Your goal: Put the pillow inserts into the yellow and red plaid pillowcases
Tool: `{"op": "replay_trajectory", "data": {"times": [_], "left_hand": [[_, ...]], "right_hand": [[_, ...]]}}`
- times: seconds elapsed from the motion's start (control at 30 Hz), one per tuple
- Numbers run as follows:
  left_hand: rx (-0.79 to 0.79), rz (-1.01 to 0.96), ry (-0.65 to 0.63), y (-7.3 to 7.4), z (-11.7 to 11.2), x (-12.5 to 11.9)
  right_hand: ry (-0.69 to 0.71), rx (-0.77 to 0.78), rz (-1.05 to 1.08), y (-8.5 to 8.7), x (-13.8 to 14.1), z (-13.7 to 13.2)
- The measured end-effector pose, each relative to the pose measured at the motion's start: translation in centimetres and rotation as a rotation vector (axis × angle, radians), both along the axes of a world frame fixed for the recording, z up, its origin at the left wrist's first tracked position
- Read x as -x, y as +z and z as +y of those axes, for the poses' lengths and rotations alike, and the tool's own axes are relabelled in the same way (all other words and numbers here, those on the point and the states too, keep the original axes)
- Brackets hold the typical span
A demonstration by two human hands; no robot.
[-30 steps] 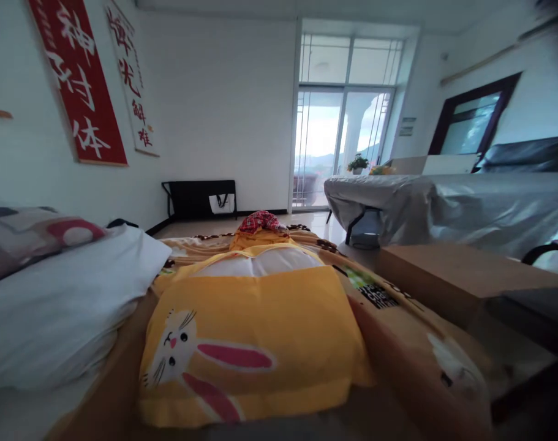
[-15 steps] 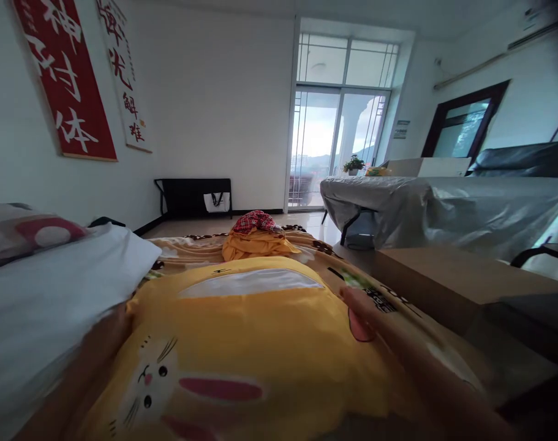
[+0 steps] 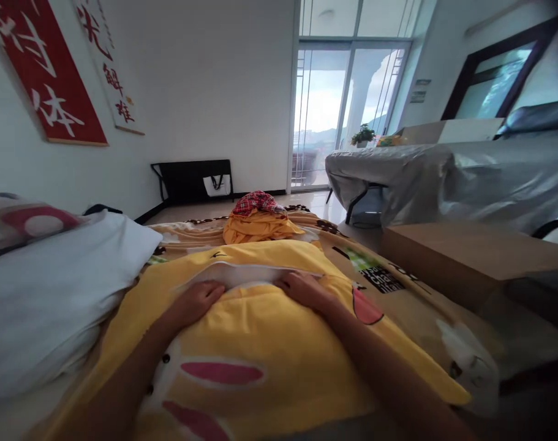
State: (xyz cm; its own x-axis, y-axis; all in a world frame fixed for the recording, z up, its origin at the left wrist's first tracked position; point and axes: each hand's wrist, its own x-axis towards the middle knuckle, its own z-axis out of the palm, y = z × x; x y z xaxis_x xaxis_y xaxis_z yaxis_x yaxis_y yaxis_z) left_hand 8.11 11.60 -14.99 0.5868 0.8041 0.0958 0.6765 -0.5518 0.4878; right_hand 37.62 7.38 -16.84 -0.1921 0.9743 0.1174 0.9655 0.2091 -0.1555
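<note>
A yellow pillowcase (image 3: 269, 343) with a pink-eared rabbit print lies on the bed in front of me, with a white pillow (image 3: 246, 274) showing at its open far end. My left hand (image 3: 196, 301) rests on the case near that opening, fingers curled over the cloth edge. My right hand (image 3: 305, 288) lies beside it on the same edge, fingers bent down onto the fabric. Both forearms stretch across the case from the bottom of the view.
A bare white pillow (image 3: 53, 288) lies at the left with a patterned one (image 3: 16, 220) behind it. Folded yellow cloth (image 3: 259, 226) and a red plaid cloth (image 3: 258, 202) sit at the bed's far end. A cardboard box (image 3: 467, 257) stands right, a covered table (image 3: 444, 171) beyond.
Both hands have come from the sides of the yellow case to the middle of its open far edge. The case has dropped flat onto the bed and the view has tilted down.
</note>
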Motion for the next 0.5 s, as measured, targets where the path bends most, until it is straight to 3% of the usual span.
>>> {"op": "replay_trajectory", "data": {"times": [0.17, 0.23, 0.3, 0.33, 0.4, 0.5], "left_hand": [[-0.171, 0.033, 0.104, 0.3, -0.7, 3.3], [-0.263, 0.117, 0.181, 0.1, -1.1, 4.1], [-0.350, 0.295, 0.222, 1.0, -1.0, 4.5], [-0.387, 0.399, 0.229, 2.3, -0.7, 4.8], [-0.459, 0.542, 0.236, 6.2, 0.2, 5.6], [-0.621, 0.448, 0.328, 12.4, 1.4, 7.3]], "right_hand": [[0.042, -0.040, 0.023, 0.0, -4.1, -2.5], [0.001, -0.110, -0.058, 0.4, -4.3, -3.3], [-0.024, -0.145, -0.194, 1.9, -3.7, -3.5], [-0.032, -0.154, -0.264, 3.4, -3.4, -3.4], [-0.051, -0.190, -0.365, 7.4, -3.0, -3.1], [-0.104, -0.309, -0.394, 13.1, -2.8, -3.2]]}}
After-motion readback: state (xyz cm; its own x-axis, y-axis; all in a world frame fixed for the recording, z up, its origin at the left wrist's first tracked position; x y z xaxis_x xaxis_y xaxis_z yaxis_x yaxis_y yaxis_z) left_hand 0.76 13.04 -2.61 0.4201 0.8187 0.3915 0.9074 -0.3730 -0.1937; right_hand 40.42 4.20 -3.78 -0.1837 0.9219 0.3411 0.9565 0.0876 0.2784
